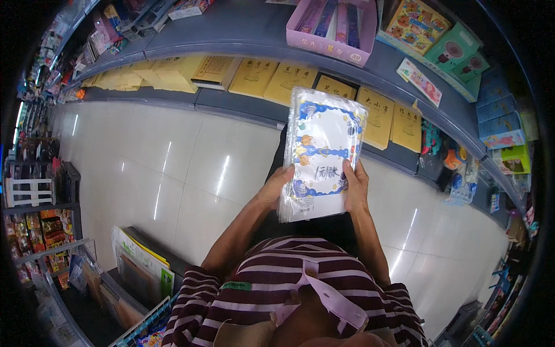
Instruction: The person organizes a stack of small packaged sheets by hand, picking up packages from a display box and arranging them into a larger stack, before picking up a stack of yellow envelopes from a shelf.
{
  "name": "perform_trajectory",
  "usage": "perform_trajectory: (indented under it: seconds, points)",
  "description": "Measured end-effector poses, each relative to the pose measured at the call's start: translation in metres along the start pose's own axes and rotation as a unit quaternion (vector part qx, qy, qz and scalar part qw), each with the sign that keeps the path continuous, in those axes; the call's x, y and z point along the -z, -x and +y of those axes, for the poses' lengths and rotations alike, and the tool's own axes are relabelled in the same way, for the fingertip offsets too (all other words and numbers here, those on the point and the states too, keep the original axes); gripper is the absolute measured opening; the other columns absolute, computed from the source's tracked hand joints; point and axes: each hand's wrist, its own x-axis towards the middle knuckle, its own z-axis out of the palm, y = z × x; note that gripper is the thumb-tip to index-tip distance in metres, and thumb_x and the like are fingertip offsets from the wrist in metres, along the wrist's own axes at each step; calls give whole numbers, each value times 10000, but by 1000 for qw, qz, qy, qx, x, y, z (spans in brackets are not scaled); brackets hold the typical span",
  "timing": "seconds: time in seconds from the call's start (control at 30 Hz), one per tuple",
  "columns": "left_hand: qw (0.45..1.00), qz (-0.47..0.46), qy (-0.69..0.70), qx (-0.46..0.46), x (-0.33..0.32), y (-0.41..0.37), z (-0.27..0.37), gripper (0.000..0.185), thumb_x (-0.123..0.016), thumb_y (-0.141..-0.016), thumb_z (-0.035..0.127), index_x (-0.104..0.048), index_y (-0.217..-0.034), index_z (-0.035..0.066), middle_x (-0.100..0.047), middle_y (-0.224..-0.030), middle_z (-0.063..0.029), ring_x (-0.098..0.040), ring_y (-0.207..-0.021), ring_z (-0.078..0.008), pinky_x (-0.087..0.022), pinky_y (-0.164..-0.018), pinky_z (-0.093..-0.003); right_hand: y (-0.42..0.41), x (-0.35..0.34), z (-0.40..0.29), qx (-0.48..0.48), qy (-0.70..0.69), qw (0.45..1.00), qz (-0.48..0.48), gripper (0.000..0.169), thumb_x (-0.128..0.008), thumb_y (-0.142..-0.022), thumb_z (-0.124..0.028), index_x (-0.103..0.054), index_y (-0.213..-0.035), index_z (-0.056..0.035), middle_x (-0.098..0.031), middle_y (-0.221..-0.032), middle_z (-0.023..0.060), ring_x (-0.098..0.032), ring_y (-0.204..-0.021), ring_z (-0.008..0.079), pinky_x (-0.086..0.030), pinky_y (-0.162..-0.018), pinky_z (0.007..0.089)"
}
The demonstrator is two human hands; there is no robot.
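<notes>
Between my two hands I hold a stack of plastic-sleeved sheets [325, 173] upright in front of my body. The top sheet has a blue space-pattern border with planets, and it bears handwriting. My left hand [276, 187] grips the stack's left edge, thumb on the front. On the right edge, my right hand [357, 185] presses its thumb on the front near the border. Most of my fingers are hidden behind the stack. Beyond its top edge, yellow exercise books [291, 82] lie in a row on the low shelf, and the stack covers part of them.
A grey upper shelf [225, 26] curves across the front, carrying a pink box [329, 47] of slim packs and a green box [455, 52]. Bagged toys [461, 182] hang at the right. Large flat boards [143, 264] stand in a rack at lower left. Below is a tiled floor [173, 152].
</notes>
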Motion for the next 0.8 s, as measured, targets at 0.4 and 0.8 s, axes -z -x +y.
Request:
perform_trajectory:
  seconds: [0.4,0.8]
  points:
    - [990,106,-83,35,-5,-11,2,278,-629,-821,114,-566,-1038,-48,-635,-917,-115,-629,-753,-158,-527,-667,-284,18,21,12,84,87,993,5,506,-541,-838,14,-341,-1300,-30,-513,-1154,82,-503,-1004,155,-428,-850,267]
    - [990,124,-58,37,6,-15,-10,332,-421,-938,232,-522,-1100,-40,-621,-940,-125,-629,-780,-159,-558,-663,-284,22,63,34,-37,-118,991,59,343,-574,-819,22,-513,-1156,-9,-581,-1086,74,-570,-943,168,-474,-831,308]
